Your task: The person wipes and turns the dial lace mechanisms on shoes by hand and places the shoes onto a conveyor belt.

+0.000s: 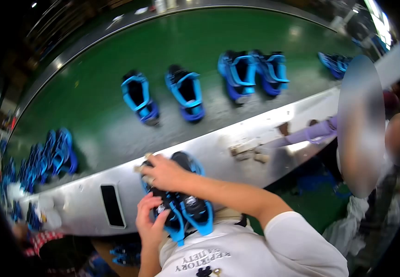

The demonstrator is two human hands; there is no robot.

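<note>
Shoes [193, 203] are lying side by side on the surface [83, 198]. The right hand [164, 173] is curling over one, its grip unclear; the left hand [148, 220], half open, is touching it.

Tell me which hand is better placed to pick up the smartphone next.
Probably the left hand: it is nearer the smartphone, with bare metal workbench between. The right hand is farther off, over a blue-and-black shoe.

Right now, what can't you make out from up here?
All head view:
- Far end of the left-hand black-and-blue shoe: behind the right hand.
- The right fingers' exact contact: blurred.
- Count of blue shoes at far left: overlapping, blurred.
- What the purple-sleeved arm's hand holds, if anything: blurred.
- Small print on shoes: too small.
</note>
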